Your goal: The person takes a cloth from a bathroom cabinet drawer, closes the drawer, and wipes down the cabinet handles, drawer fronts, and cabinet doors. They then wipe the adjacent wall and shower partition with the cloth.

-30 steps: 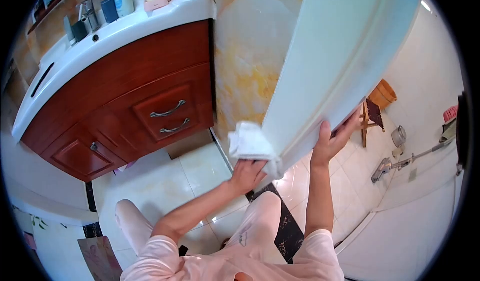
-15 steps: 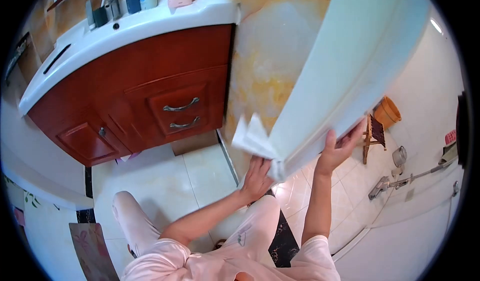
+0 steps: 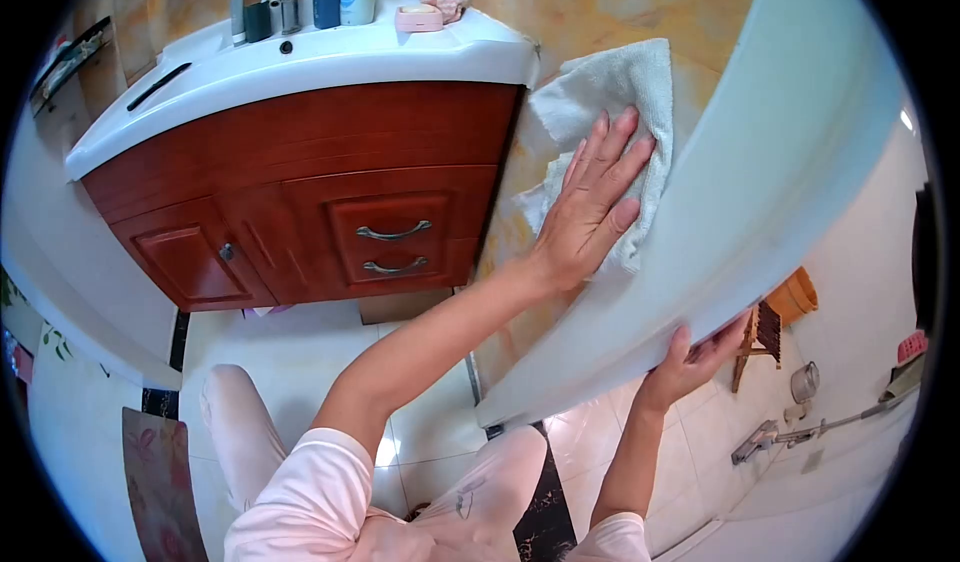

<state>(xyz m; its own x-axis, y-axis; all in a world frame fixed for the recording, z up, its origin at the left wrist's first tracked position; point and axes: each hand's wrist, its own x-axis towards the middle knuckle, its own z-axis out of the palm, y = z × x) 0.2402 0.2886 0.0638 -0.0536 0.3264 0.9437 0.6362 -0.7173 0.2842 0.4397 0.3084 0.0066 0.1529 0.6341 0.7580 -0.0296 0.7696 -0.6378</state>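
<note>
A white cloth (image 3: 640, 72) lies spread under my left hand (image 3: 590, 197), against the pale door's left edge and in front of the marbled wall. The fingers of that hand are stretched out flat on the cloth, with the palm towards the door. My right hand (image 3: 695, 362) is at the lower right edge of the pale door (image 3: 740, 212), thumb on the near side and fingers reaching round the edge.
At the left is a red-brown cabinet (image 3: 400, 192) under a white sink (image 3: 420, 59) with bottles and a pink soap box (image 3: 419, 19). Beyond the door are an orange bucket (image 3: 794, 297), a small folding stool (image 3: 765, 334) and a floor mop (image 3: 755, 442).
My left hand has moved up from the door's lower corner with the cloth, which is now spread flatter. My right hand still holds the door's edge. The view has shifted.
</note>
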